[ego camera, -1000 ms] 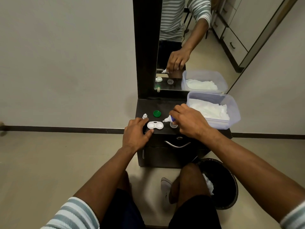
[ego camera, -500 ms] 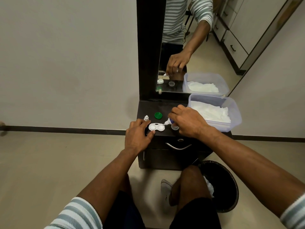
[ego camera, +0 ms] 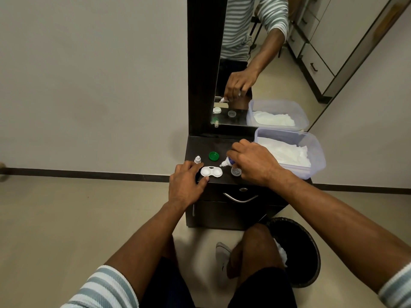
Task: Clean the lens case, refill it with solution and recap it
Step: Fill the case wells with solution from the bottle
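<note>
Lens case (ego camera: 211, 171) unmoved; right hand (ego camera: 255, 164) keeps bottle (ego camera: 226, 162) tilted.

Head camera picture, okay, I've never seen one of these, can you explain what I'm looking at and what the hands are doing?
No machine here: a person wears a camera on the head, looking down at their own arms. The left hand steadies a white two-well lens case on a small dark cabinet below a mirror. The right hand grips a small solution bottle, its nozzle tilted toward the case. Nearby lie a green cap, a clear cap, a small white bottle cap, and a plastic tub of tissues. A dark bin stands on the floor.
</note>
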